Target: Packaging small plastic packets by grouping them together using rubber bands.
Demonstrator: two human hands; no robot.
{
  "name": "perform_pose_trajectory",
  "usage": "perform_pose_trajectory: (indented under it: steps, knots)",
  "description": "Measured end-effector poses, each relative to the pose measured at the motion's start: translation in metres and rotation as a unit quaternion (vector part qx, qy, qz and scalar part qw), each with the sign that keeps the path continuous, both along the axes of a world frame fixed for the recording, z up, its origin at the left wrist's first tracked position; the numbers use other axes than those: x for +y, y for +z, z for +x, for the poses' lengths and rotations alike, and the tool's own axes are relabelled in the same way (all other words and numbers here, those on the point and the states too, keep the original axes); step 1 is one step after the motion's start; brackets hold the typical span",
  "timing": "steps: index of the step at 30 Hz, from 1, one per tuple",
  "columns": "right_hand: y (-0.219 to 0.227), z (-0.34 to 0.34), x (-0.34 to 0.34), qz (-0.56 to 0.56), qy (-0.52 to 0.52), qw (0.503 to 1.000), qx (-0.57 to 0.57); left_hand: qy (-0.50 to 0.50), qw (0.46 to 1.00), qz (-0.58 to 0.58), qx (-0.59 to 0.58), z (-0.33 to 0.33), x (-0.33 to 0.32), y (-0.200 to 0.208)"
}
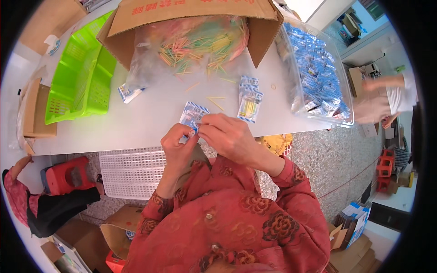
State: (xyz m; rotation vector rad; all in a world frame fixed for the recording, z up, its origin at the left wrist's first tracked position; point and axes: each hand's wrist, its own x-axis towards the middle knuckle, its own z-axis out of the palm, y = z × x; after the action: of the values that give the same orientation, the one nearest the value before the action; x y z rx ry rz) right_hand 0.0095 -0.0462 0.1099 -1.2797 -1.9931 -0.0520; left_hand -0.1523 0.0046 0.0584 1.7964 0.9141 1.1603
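A small blue-and-white plastic packet (193,113) is held close to the table's near edge. My left hand (175,148) is closed on it, thumb and fingers pinching its lower end. My right hand (231,137) meets the left there, fingertips closed together at the packet's edge. Whatever lies between those fingertips is hidden. Just right of my hands are similar packets (250,105) with thin yellow sticks showing through a window. Several loose pastel sticks (215,101) are scattered beyond my hands. Farther off, a cardboard box (191,17) on its side holds a clear bag of pink, green and yellow sticks (200,48).
A bright green basket (82,73) stands at the left, another packet (130,93) near it. At the right is a clear bin (342,119) full of blue packets. Below the table sits a white crate (132,170). Other people (382,95) appear at both sides.
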Motion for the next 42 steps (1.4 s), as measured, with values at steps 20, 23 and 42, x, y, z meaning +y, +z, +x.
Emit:
perform_pose_trajectory:
  steps: [20,23,42]
  knots:
    - [-0.001,-0.003,0.025,-0.094,0.096,0.983,0.126,-0.034,0.989,-0.106,-0.094,-0.001,0.014,-0.028]
    - [0.006,0.017,0.048,-0.22,0.088,0.929,0.284,-0.021,0.973,-0.192,-0.128,-0.005,0.017,-0.032]
    - [-0.066,0.147,0.21,-0.192,-0.132,0.844,-0.483,-0.004,0.948,-0.264,-0.179,-0.024,0.026,-0.037]
